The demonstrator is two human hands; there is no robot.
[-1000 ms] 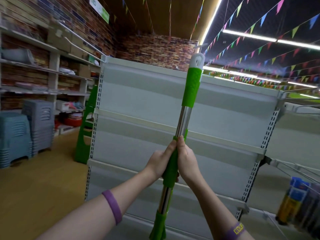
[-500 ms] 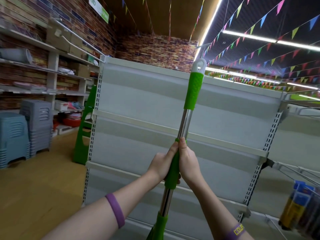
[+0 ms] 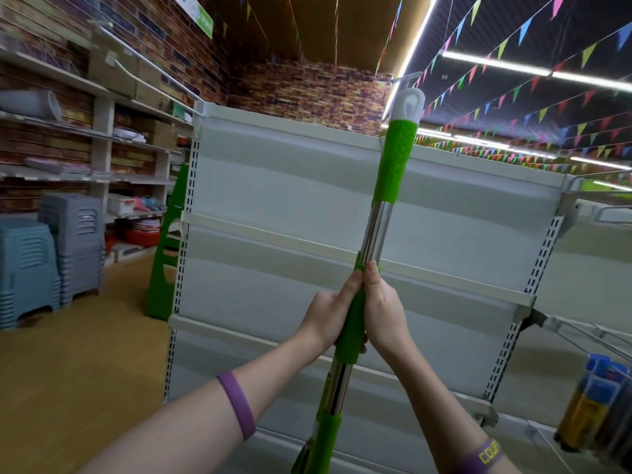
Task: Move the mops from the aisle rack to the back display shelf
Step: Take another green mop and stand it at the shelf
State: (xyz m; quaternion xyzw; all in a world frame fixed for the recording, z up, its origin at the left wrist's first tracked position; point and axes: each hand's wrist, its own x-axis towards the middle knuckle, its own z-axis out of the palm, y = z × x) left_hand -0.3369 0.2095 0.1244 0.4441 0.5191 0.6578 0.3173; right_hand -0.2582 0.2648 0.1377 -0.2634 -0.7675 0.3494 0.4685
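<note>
grey sheet-metal display shelving with bare ledges and slotted uprights (image 3: 290, 186) fills the view just ahead, and it looks like the main hazard. the tall mop with a green rubber grip, polished steel shaft and white plastic hanging loop (image 3: 376, 230) stands nearly upright, leaning slightly right, between the person and that shelving, its top above the unit's upper edge. swung forward carelessly, the loop end could knock the top rail or catch the strings of coloured bunting flags (image 3: 524, 29) overhead. the mop's head is out of frame below, so it could snag a lower ledge unseen. the smooth steel might also slide down if the hold loosens.

the left hand (image 3: 328, 314) and right hand (image 3: 384, 313) meet on the green middle sleeve, one on each side, touching each other. the fingers wrap round the sleeve's far side and are mostly hidden; both thumbs (image 3: 371, 273) lie up along it, so both hands are closed around the mop.
</note>
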